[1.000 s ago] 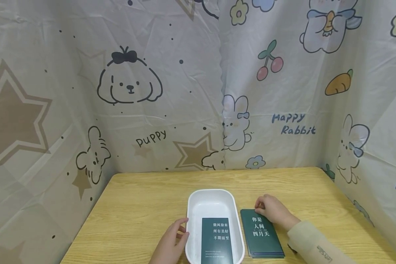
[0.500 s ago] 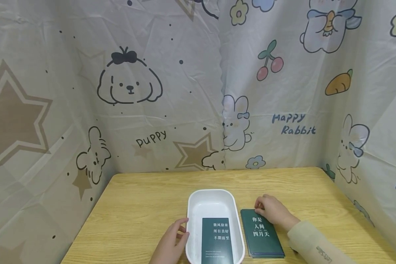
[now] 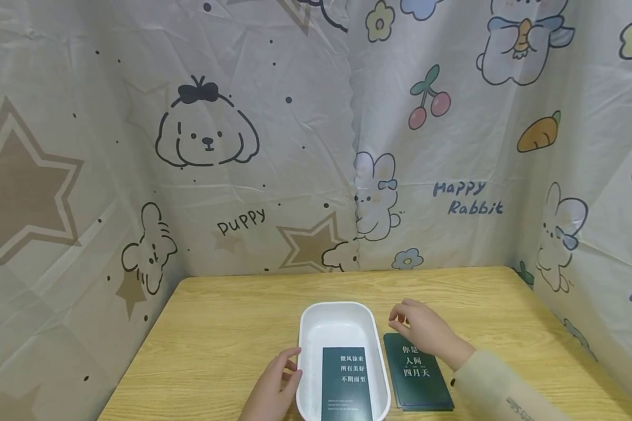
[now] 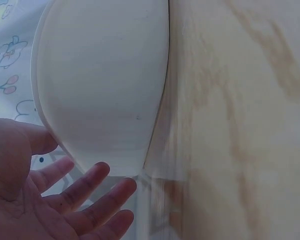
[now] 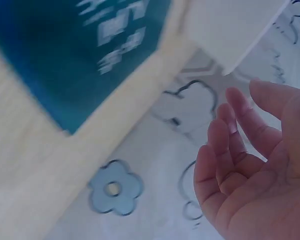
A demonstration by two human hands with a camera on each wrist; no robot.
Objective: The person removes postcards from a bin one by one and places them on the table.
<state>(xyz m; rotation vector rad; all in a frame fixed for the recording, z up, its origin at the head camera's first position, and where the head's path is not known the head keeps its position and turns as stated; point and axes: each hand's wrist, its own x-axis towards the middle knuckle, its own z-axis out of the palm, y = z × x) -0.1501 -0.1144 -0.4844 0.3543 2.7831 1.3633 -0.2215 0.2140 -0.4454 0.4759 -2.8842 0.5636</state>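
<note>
A white tray (image 3: 337, 330) stands on the table, with a dark green card (image 3: 344, 389) printed in white characters lying in it. My left hand (image 3: 271, 386) is at the tray's left side. In the left wrist view its thumb (image 4: 42, 140) is right at the rim and the relaxed fingers (image 4: 85, 182) lie along the outer wall. To the right of the tray is a stack of similar green cards (image 3: 423, 389). My right hand (image 3: 426, 330) hovers over the stack's far end, fingers loosely bent. Nothing shows between its fingers (image 5: 217, 137) in the right wrist view.
The wooden table (image 3: 232, 316) has its far edge against a patterned cloth curtain (image 3: 295, 146), which also hangs along the left and right sides. Tray and card stack stand close together, with a narrow strip of table between them.
My right hand has lifted off the top of the card stack and shifted slightly left and farther away. The left hand, tray and cards have stayed in place.
</note>
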